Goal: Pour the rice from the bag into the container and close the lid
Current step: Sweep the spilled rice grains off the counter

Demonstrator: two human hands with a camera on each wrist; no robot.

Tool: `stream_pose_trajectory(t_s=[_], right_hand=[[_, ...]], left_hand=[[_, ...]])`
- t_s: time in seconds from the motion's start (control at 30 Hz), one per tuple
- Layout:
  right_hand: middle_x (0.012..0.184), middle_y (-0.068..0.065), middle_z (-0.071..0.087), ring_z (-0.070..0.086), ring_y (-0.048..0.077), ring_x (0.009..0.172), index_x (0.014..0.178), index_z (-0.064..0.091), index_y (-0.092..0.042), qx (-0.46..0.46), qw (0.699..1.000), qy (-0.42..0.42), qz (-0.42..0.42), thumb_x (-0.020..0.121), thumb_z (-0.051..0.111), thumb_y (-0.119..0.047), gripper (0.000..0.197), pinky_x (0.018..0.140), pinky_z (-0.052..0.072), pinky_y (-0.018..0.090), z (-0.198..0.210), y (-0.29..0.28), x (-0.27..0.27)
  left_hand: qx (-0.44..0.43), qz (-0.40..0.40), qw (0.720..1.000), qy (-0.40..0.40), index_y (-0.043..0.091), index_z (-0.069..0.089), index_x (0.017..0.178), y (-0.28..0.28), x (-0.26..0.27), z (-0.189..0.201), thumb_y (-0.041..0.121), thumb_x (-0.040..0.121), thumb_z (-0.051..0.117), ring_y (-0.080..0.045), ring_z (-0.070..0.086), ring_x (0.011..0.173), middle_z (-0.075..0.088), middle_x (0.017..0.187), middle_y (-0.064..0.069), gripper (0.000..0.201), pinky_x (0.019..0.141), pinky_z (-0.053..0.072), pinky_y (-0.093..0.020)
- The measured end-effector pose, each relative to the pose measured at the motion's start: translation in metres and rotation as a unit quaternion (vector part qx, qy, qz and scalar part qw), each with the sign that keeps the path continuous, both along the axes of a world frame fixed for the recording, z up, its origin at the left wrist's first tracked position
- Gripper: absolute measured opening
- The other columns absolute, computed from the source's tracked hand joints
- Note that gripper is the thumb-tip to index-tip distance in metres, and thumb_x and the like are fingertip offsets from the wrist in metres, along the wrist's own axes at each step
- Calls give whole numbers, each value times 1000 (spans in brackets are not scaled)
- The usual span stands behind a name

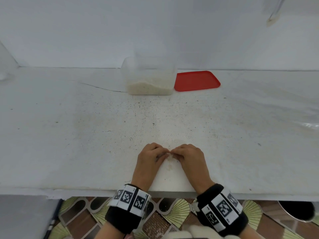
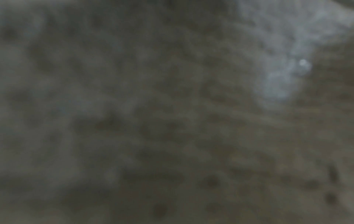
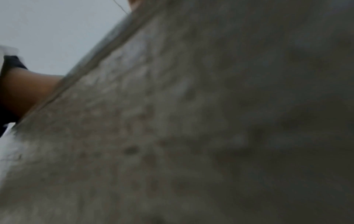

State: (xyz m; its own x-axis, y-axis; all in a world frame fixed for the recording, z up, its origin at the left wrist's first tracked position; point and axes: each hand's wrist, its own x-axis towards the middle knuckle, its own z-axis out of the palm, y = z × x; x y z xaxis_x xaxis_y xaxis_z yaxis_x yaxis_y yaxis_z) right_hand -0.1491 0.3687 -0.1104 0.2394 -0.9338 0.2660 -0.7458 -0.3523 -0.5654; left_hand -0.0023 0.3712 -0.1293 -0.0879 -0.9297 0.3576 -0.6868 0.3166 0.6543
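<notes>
Both grips sit low in the middle of the head view, wrists resting on the near edge of the white table (image 1: 86, 126). Left hand (image 1: 150, 156) and right hand (image 1: 189, 156) lie knuckles up with fingers curled inward, and their fingertips meet at the centre over a small pale scrap or cluster of grains; whether either grip truly pinches it, I cannot tell, since the fingers hide the contact and the thing is too small to name. Each wrist wears a black band with black-and-white square markers.

Higher in the frame, just above centre and close to the wall, stands the clear container (image 1: 149, 76), open at the top, with rice (image 1: 150, 87) heaped unevenly in its bottom, higher on the left. Its red lid (image 1: 196, 81) lies flat on the table just beside the container's right side. A bit of clear plastic (image 1: 310, 125) shows at the right edge of the frame; I cannot tell whether it is the bag.

Both wrist views are dark and blurred, showing only speckled table surface; the right wrist view also catches a forearm (image 3: 28, 91) at its left edge.
</notes>
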Motion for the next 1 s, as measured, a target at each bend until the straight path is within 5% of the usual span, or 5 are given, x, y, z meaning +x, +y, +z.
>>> stream_pose_trajectory(t_s=[0.1,0.3,0.57,0.83,1.0], right_hand=[[88,4,72,63,20,82,93,75,-13,17,1000,13,4,86,61,-7,17,74,42,22,6,-2,0],[97,3,72,63,16,91,98,74,-14,51,998,31,8,86,61,-7,19,79,37,15,20,0,-7],[84,-1,73,59,1,72,87,76,-13,53,998,-29,-14,79,69,-4,14,71,38,-3,44,2,-20],[74,-5,72,66,-2,70,77,76,-16,236,954,-187,9,70,78,-4,15,66,47,5,44,-13,-33],[71,-4,71,67,2,66,76,75,-12,262,950,-165,38,69,77,0,14,63,49,7,63,-32,-43]], left_hand=[[10,0,1000,8,11,73,90,0,0,3,11,80,68,-10,55,78,65,86,-3,11,71,41,-14],[31,-1,999,37,13,73,91,5,9,16,11,80,68,-7,56,74,66,86,1,12,72,48,-17],[28,-5,996,90,16,74,87,9,20,32,8,77,71,-6,58,77,64,80,10,13,68,46,-9],[111,-14,989,100,15,75,82,6,22,34,7,77,71,-8,60,72,65,76,7,10,70,50,-16],[149,-18,986,69,18,74,79,0,36,47,10,76,73,-10,63,76,68,79,2,8,73,51,-19]])
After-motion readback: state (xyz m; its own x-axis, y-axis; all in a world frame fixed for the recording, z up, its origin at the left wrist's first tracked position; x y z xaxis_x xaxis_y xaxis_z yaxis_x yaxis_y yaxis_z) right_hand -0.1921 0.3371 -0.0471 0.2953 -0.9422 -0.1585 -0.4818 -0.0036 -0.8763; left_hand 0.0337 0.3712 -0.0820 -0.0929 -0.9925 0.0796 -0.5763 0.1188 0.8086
